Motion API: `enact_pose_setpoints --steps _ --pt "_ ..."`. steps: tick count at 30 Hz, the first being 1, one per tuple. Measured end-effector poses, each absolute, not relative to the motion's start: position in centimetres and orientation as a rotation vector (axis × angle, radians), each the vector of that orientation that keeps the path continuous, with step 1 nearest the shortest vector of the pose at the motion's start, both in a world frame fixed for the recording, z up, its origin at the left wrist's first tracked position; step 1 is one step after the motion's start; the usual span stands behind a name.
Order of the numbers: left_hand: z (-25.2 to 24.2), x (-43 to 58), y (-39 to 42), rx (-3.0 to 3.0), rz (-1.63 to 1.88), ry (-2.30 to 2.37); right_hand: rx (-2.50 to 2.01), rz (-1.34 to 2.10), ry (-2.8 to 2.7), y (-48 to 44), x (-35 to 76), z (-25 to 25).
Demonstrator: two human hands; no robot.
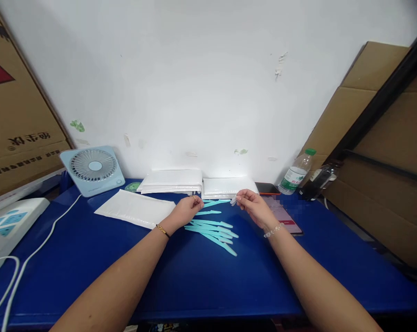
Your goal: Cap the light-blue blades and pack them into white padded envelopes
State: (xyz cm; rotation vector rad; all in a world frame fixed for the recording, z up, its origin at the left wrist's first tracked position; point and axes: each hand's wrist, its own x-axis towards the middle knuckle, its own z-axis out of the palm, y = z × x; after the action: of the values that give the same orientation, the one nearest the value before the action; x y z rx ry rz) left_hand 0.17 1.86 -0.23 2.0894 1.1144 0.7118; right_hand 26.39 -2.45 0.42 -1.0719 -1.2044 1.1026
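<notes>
My left hand (189, 210) is closed in a pinch, and a teal eyebrow razor (217, 202) reaches rightward from its fingertips. Part of the handle is hidden behind the fingers. Between the thumb and fingertips of my right hand (255, 207) is a small clear plastic cap (233, 200), close to that razor's right end. Just below my left hand, several more teal eyebrow razors (215, 230) lie fanned out on the blue table (208, 281). A white padded envelope (135, 207) lies flat to the left, partly behind my left forearm.
Two stacks of white envelopes, one left (172, 180) and one right (225, 185), sit along the wall. A light blue fan (94, 170) stands back left, near a power strip (18, 226). Phones (284, 216), a water bottle (294, 177) and a dark bottle (319, 180) are at right.
</notes>
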Motion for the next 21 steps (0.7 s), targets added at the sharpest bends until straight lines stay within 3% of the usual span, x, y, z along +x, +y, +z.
enact_pose_setpoints --steps 21 --pt "-0.26 0.13 1.97 2.056 0.681 1.143 -1.115 0.960 -1.360 -2.41 26.74 0.20"
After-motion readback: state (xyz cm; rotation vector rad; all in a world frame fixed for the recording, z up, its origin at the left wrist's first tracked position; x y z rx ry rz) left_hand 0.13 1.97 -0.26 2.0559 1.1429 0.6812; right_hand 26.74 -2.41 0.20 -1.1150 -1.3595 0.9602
